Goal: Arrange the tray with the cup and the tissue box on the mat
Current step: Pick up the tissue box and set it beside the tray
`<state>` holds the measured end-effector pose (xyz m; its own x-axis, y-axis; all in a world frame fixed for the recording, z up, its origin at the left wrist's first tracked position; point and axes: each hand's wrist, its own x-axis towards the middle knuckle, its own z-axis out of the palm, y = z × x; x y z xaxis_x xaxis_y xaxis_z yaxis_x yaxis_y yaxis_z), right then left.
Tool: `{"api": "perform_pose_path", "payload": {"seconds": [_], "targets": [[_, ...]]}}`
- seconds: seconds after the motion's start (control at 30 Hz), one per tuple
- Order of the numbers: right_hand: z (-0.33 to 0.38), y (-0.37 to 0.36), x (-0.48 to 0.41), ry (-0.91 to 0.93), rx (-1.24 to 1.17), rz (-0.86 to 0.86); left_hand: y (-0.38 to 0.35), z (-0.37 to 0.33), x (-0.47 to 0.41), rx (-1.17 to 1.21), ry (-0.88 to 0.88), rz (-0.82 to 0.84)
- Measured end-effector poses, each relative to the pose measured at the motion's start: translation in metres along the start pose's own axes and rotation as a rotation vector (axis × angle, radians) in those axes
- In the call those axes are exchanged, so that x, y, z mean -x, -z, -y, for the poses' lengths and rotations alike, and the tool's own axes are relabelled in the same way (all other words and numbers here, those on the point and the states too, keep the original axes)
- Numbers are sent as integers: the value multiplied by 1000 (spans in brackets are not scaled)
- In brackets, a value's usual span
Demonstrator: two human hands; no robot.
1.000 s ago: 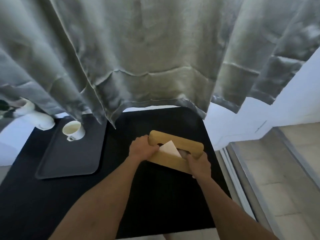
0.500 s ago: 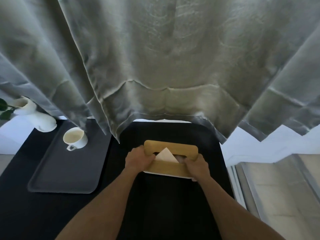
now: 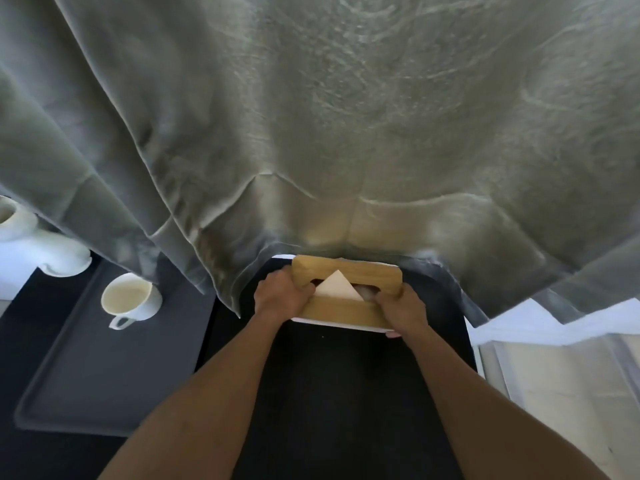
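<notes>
While both hands hold it, the tissue box [image 3: 346, 296] sits at the 12 o'clock edge of the flat black mat [image 3: 346, 393]. Its wood lid is smooth with round corners, and a white paper point sticks up. The left hand [image 3: 281, 299] and right hand [image 3: 401, 310] wrap its ends. At 9 o'clock, a round white cup [image 3: 130, 301] stands on a grey tray [image 3: 86, 386]. A soft, wrinkly curtain [image 3: 311, 133] hangs behind.

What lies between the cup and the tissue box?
In the head view, a hanging fold of grey curtain falls between the cup and the tissue box, over bare tray and black mat.
</notes>
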<state>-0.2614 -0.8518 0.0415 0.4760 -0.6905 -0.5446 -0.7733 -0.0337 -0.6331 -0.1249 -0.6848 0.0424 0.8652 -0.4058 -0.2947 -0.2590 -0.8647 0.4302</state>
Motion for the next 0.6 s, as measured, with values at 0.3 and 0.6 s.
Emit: {"api": "perform_pose_path", "payload": {"seconds": [0.3, 0.6], "targets": [[26, -2, -40, -58, -50, 39, 1, -2, -47, 29, 34, 5], [45, 11, -32, -43, -90, 84, 26, -10, -32, 88, 37, -39]]}}
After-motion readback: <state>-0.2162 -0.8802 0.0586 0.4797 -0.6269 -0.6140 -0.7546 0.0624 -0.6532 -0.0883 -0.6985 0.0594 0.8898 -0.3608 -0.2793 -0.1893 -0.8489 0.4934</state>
